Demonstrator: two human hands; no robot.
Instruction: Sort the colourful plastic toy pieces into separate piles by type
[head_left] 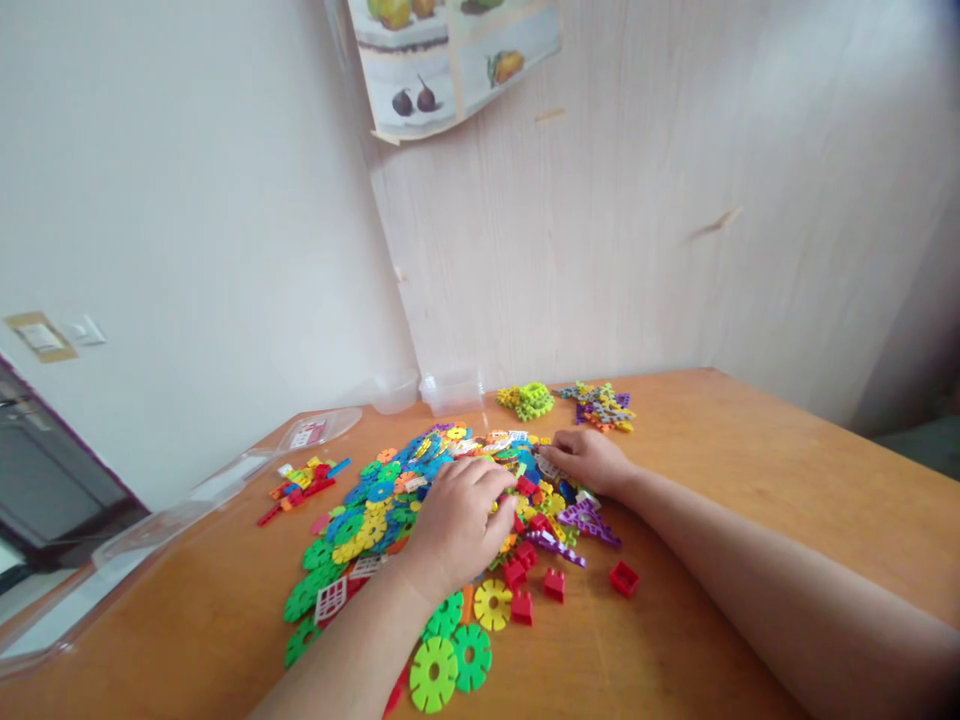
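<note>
A large heap of colourful plastic toy pieces [379, 491] lies on the wooden table. My left hand [465, 510] rests over the heap's middle, palm down, fingers bent and thumb apart from them; nothing shows in its grasp. At the heap's right side is my right hand [589, 460], its fingers curled together over the pieces, next to a whitish piece [550, 467]. Whatever its fingertips pinch is hidden. Near the hands lie purple notched strips [589, 522], red bricks [554, 585] and a yellow notched disc [493, 605]. Green notched discs [433, 674] lie closest to me.
Behind the heap sit a group of yellow-green pieces [527, 400] and a grey, yellow and purple group [600, 405]. Red and yellow pieces [305, 486] lie left. Clear plastic tubs [453, 392] stand by the wall, with a clear lid [319, 430] at the table's left edge.
</note>
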